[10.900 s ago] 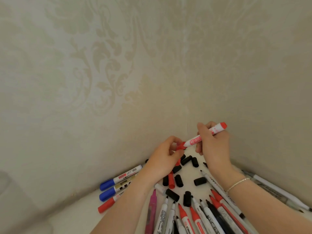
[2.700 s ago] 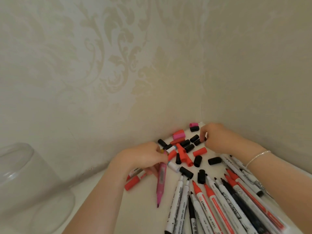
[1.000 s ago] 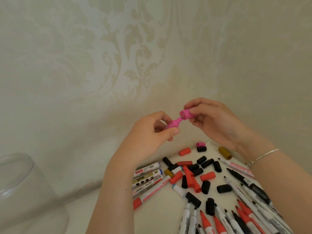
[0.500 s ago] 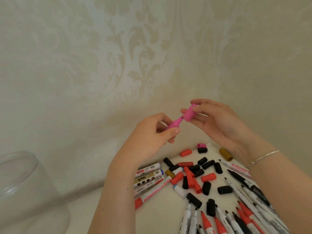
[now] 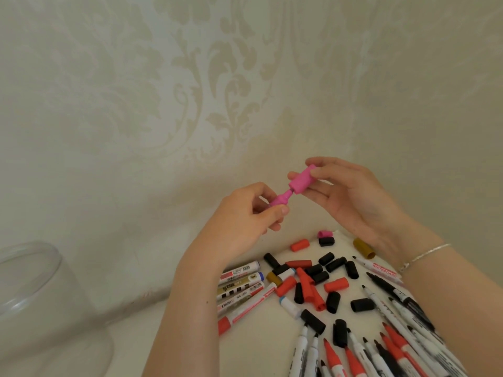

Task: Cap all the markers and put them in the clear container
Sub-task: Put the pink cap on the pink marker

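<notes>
We pinch the marker (image 5: 91,199) in left-hand (image 5: 245,213) fingertips, tip out | right hand (image 5: 351,194) fingers pinch the cap (image 5: 302,180) just beyond, lined up for capping | jar (image 5: 40,308) waits left.

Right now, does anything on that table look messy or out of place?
Yes: loose caps lie scattered in the corner, apart from the uncapped markers fanned out below them with bare tips. The clear container stands at far left.
</notes>
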The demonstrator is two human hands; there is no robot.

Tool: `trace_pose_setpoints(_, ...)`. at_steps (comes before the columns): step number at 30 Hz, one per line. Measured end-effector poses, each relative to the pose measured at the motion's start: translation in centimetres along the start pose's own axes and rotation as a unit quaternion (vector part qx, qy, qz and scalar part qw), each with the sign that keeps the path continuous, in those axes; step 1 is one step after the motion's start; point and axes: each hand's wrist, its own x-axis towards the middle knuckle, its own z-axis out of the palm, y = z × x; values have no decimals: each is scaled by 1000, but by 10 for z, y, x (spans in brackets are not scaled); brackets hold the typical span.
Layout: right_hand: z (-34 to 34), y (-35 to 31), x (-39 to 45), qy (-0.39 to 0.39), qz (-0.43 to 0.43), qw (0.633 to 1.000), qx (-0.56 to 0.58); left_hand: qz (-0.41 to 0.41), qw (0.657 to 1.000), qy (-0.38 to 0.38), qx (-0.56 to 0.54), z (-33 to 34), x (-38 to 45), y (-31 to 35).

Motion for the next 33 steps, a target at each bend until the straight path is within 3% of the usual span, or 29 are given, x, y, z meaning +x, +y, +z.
trace_pose_setpoints(4,3,6,-1,-42,29,996,-67,9,1000,-5,29,4,2,-2)
trace_pose_setpoints(9,6,-1,3,-24,-14,962,-271,1,996,17,83,10,3,-4)
trace_pose_setpoints(14,11,-10,4,-35,-49,918,-393,27,968,116,221,22,6,-2)
trace_pose_setpoints(17,10,-5,8,-41,-53,892,-447,18,965,138,222,30,9,-7)
trace_pose_setpoints(20,8,-1,11,-36,-48,900,-432,-4,975,135,176,35,13,-9)
trace_pose_setpoints(22,6,-1,14,-43,-33,933,-357,-2,983,130,132,38,14,-5)
trace_pose_setpoints(24,-6,7,26,25,-14,967,-255,-3,990,104,97,41,14,0)
trace_pose_setpoints(25,-18,15,34,90,-12,962,-258,-10,993,90,75,42,15,1)
trace_pose_setpoints(27,-48,39,51,180,18,882,-435,-20,997,72,12,40,16,0)
trace_pose_setpoints(29,-75,64,61,130,113,762,-625,-18,996,67,-61,36,17,1)
trace_pose_setpoints(31,-91,84,62,69,188,666,-719,-1,988,62,-145,33,17,4)
trace_pose_setpoints(33,-99,93,61,57,190,630,-751,31,978,49,-200,30,14,8)
